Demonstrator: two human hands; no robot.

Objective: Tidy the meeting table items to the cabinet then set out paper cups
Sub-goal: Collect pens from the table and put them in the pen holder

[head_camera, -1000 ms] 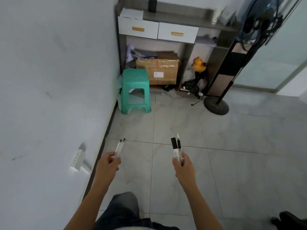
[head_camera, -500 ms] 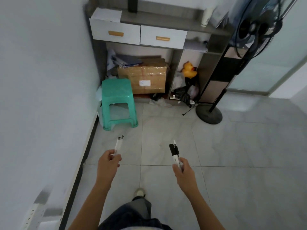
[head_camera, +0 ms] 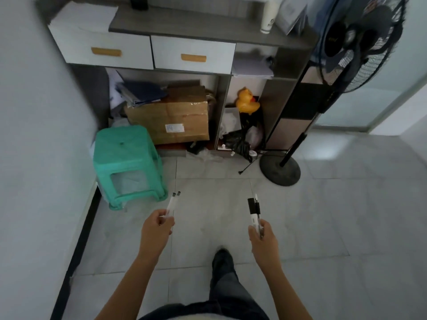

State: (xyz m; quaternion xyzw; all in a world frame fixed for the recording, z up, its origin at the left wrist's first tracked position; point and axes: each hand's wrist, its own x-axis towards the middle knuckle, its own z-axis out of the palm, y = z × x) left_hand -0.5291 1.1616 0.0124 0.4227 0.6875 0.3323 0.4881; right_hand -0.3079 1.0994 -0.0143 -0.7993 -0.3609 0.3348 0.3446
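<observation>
My left hand (head_camera: 157,229) grips two thin white pens (head_camera: 172,204) with dark tips pointing away from me. My right hand (head_camera: 262,236) holds a bundle of black-capped markers and pens (head_camera: 253,210), upright. Both hands hover over the tiled floor. Ahead stands the grey cabinet (head_camera: 208,19) with two white drawers (head_camera: 194,54) with orange handles, both closed. A stack of paper cups (head_camera: 268,15) stands on the cabinet top at the right.
A green plastic stool (head_camera: 127,158) sits by the left wall. A cardboard box (head_camera: 171,118), folders and a yellow rubber duck (head_camera: 247,102) fill the cabinet's lower openings. A black standing fan (head_camera: 360,38) with its round base (head_camera: 279,172) stands right. My foot (head_camera: 223,262) is below.
I have walked closer to the cabinet, which now looms larger. Both hands keep their pens in the same grip.
</observation>
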